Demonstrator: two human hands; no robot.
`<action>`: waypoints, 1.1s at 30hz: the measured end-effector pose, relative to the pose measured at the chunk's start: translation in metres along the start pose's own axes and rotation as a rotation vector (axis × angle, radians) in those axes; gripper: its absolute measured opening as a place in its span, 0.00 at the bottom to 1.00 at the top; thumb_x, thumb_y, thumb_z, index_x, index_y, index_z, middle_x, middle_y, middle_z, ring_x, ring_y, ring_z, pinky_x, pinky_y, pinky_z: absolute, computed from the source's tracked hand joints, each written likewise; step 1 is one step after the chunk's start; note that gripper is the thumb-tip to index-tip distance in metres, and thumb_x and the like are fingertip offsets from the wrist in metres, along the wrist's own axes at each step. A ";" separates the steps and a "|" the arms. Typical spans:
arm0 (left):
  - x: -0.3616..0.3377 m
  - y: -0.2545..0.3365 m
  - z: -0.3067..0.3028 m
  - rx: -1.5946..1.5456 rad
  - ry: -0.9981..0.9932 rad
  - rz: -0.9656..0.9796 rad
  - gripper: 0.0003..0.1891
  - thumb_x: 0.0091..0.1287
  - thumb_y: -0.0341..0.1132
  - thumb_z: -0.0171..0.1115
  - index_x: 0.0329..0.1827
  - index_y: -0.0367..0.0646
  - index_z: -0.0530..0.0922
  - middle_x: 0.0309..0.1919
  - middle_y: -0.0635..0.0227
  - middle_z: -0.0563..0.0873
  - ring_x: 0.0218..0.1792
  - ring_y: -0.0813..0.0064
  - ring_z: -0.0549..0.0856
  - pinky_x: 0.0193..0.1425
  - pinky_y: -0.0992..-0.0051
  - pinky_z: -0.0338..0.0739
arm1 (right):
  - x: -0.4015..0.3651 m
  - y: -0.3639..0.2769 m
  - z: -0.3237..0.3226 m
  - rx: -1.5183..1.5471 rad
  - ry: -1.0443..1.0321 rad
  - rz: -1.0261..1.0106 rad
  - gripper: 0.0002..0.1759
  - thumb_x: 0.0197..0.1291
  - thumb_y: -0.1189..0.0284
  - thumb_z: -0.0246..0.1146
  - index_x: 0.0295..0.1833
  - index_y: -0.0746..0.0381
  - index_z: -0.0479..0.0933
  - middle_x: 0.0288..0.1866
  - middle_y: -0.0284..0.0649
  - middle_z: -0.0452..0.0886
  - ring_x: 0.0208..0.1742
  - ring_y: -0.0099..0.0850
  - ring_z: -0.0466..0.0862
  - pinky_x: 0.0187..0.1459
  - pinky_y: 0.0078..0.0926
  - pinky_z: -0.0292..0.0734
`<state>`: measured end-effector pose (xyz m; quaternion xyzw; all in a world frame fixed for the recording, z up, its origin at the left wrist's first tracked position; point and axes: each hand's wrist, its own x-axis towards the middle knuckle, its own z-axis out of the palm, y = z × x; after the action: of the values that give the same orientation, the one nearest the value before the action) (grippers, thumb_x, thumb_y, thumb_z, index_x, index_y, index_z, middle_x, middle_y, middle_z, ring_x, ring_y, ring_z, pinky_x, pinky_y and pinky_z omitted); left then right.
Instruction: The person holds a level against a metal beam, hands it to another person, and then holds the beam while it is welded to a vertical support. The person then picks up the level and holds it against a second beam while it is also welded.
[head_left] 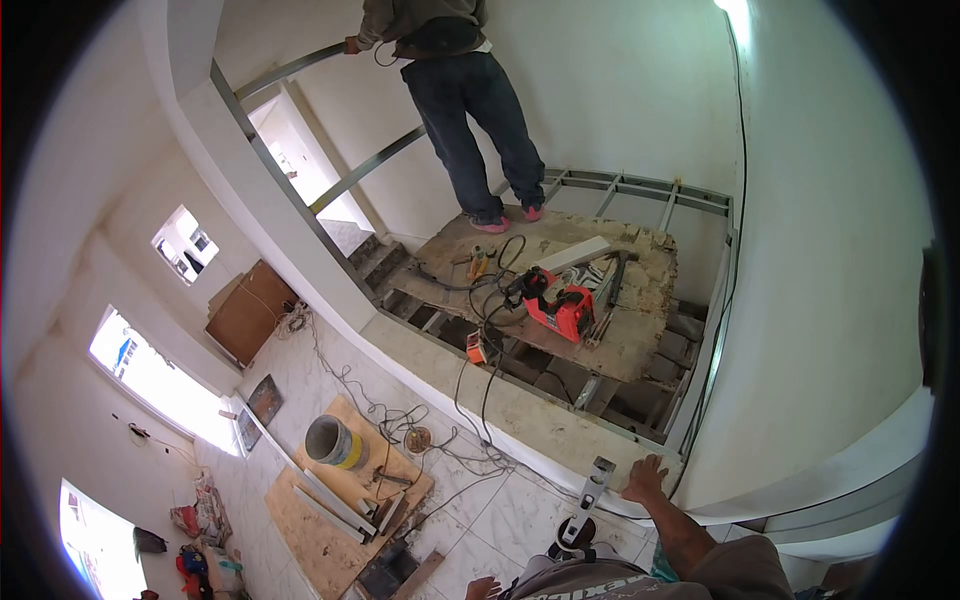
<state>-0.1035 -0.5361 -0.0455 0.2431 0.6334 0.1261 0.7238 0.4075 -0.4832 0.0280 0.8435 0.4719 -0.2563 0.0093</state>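
Left hand [483,588]: at the bottom edge, only partly seen, grip not discernible. Right hand [648,478]: fingers spread flat on concrete ledge [540,420], holding nothing. Level-like bar [588,497]: just left of right hand, long axis running from ledge toward wearer; right hand nearer.

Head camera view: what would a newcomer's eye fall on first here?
A person stands on a worn board platform at the top, one hand on a metal rail. A red power tool lies on that platform among cables. Nearer, the wearer's right hand rests on the ledge, with a bucket on a plywood sheet below.
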 end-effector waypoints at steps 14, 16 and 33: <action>0.002 -0.002 0.000 -0.023 0.030 -0.028 0.24 0.71 0.44 0.53 0.66 0.43 0.65 0.62 0.50 0.74 0.62 0.52 0.75 0.65 0.52 0.68 | 0.001 0.000 0.004 0.006 0.024 0.002 0.42 0.40 0.65 0.70 0.62 0.74 0.67 0.70 0.63 0.55 0.74 0.62 0.50 0.65 0.71 0.52; 0.002 -0.001 -0.001 -0.022 0.033 -0.033 0.24 0.71 0.44 0.53 0.66 0.43 0.65 0.62 0.50 0.74 0.62 0.52 0.75 0.65 0.52 0.68 | 0.002 0.001 0.006 0.005 0.027 -0.001 0.41 0.40 0.65 0.70 0.61 0.74 0.67 0.69 0.63 0.55 0.74 0.62 0.50 0.64 0.71 0.52; 0.005 0.002 0.001 -0.030 0.068 -0.064 0.23 0.71 0.43 0.53 0.65 0.42 0.66 0.62 0.50 0.74 0.61 0.52 0.76 0.65 0.52 0.68 | 0.003 0.001 0.004 0.010 0.001 0.012 0.43 0.40 0.65 0.71 0.62 0.74 0.66 0.70 0.64 0.54 0.74 0.63 0.50 0.64 0.72 0.52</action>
<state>-0.1014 -0.5323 -0.0493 0.2074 0.6631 0.1206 0.7090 0.4076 -0.4823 0.0235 0.8466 0.4654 -0.2582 0.0067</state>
